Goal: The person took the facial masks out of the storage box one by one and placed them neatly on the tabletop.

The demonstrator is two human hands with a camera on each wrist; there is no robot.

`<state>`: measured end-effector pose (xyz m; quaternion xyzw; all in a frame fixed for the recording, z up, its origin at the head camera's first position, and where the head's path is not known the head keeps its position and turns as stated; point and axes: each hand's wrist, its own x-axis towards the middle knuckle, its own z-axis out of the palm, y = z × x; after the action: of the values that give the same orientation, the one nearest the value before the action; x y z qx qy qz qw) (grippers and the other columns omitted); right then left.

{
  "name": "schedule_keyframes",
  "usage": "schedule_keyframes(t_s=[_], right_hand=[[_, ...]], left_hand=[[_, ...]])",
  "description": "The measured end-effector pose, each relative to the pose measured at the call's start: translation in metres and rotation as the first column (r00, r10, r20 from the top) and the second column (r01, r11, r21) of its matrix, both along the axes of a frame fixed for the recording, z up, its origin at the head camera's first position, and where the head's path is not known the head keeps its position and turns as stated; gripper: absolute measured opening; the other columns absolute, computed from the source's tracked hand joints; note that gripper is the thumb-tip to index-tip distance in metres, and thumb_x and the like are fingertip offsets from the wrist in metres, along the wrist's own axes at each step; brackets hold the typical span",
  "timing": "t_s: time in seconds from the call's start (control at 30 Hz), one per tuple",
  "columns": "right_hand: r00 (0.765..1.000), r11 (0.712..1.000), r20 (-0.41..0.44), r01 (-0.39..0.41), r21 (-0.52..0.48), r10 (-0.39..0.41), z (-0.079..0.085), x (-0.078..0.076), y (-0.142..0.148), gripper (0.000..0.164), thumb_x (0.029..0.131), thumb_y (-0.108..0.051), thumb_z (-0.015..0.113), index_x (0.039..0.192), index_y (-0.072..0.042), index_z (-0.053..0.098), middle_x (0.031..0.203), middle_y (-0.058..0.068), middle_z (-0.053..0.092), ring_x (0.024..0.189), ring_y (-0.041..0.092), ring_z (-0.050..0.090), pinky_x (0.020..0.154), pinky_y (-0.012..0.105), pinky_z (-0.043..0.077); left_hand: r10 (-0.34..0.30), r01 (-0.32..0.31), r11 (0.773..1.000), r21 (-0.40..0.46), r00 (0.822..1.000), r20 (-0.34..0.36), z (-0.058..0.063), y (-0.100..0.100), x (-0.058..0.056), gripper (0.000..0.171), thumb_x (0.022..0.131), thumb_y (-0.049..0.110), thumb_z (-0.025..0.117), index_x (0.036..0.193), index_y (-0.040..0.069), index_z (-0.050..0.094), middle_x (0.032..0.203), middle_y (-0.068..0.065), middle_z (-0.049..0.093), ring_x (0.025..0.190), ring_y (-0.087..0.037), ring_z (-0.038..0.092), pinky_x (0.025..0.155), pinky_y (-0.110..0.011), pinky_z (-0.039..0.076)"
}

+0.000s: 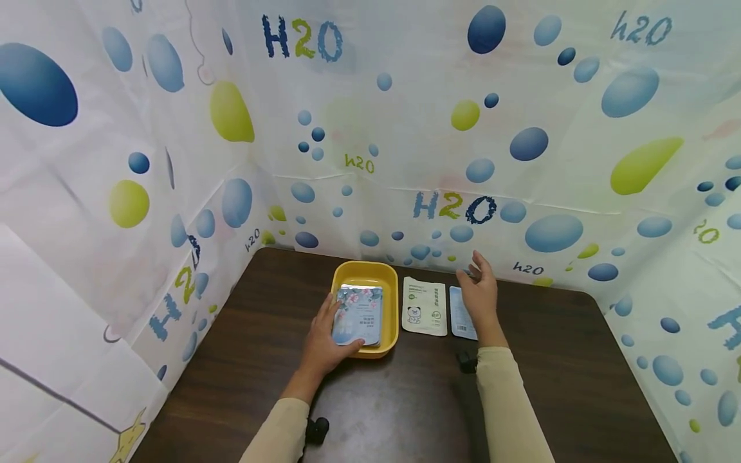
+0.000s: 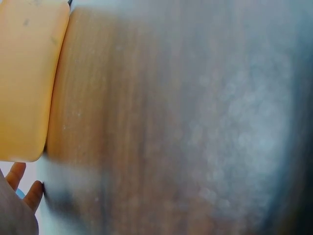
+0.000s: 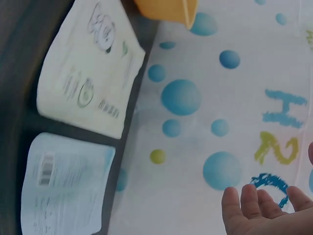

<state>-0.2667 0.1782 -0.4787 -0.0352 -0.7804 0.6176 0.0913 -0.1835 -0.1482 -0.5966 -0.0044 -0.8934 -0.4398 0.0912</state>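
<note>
In the head view my left hand (image 1: 325, 334) lies over the near-left corner of a yellow tray (image 1: 393, 302). Its thumb extends along the near edge of a blue floral sachet (image 1: 360, 315) inside the tray, and its fingers reach up the left side. Beyond the end of the tray, two spread fingertips (image 2: 33, 195) show in the left wrist view. My right hand (image 1: 480, 292) is raised with fingers apart, partly covering a light-blue sachet (image 1: 460, 315) on the table. A cream sachet (image 1: 425, 307) with a bear drawing lies between that one and the tray.
The dark wooden table (image 1: 399, 405) ends at the back against a white curtain (image 1: 405, 128) printed with blue and green drops. More of this sheeting hangs on both sides. The cream and light-blue sachets lie near the table's back edge.
</note>
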Motion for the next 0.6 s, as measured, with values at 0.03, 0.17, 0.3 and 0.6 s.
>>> schedule_keyframes(t_s=[0.03, 0.17, 0.3, 0.6], right_hand=[[1.000, 1.000, -0.004, -0.009, -0.008, 0.009, 0.001, 0.000, -0.003, 0.066, 0.103, -0.023, 0.057, 0.162, -0.017, 0.029, 0.168, 0.008, 0.030, 0.153, 0.031, 0.033, 0.119, 0.053, 0.036], [0.999, 0.998, -0.006, -0.040, -0.046, 0.040, 0.005, -0.001, -0.016, 0.065, 0.103, -0.023, 0.057, 0.162, -0.019, 0.030, 0.168, 0.006, 0.029, 0.153, 0.028, 0.033, 0.119, 0.053, 0.036], [0.998, 0.996, -0.023, -0.058, -0.067, 0.057, 0.007, 0.000, -0.029, 0.064, 0.102, -0.022, 0.057, 0.161, -0.017, 0.031, 0.167, 0.008, 0.030, 0.153, 0.029, 0.034, 0.119, 0.053, 0.036], [0.995, 0.992, -0.046, -0.093, -0.086, 0.089, 0.003, -0.001, -0.055, 0.065, 0.101, -0.024, 0.060, 0.160, -0.016, 0.033, 0.165, 0.006, 0.034, 0.151, 0.029, 0.037, 0.119, 0.051, 0.037]], left_hand=[[0.003, -0.003, 1.000, 0.005, 1.000, 0.000, 0.000, 0.000, 0.000, 0.105, 0.070, 0.053, 0.087, 0.158, 0.020, 0.040, 0.173, 0.003, 0.017, 0.147, -0.039, 0.035, 0.113, -0.067, 0.036], [0.012, -0.012, 1.000, 0.011, 1.000, -0.008, 0.000, 0.001, -0.001, 0.104, 0.070, 0.052, 0.088, 0.157, 0.020, 0.041, 0.172, 0.003, 0.018, 0.146, -0.038, 0.036, 0.113, -0.067, 0.036], [0.011, -0.011, 1.000, 0.002, 1.000, -0.005, -0.001, 0.001, -0.001, 0.104, 0.071, 0.053, 0.087, 0.157, 0.020, 0.040, 0.172, 0.003, 0.018, 0.147, -0.038, 0.035, 0.113, -0.067, 0.036], [0.007, -0.007, 1.000, 0.005, 1.000, 0.005, -0.002, 0.001, -0.002, 0.104, 0.070, 0.053, 0.087, 0.158, 0.021, 0.040, 0.173, 0.004, 0.017, 0.149, -0.037, 0.033, 0.114, -0.067, 0.035]])
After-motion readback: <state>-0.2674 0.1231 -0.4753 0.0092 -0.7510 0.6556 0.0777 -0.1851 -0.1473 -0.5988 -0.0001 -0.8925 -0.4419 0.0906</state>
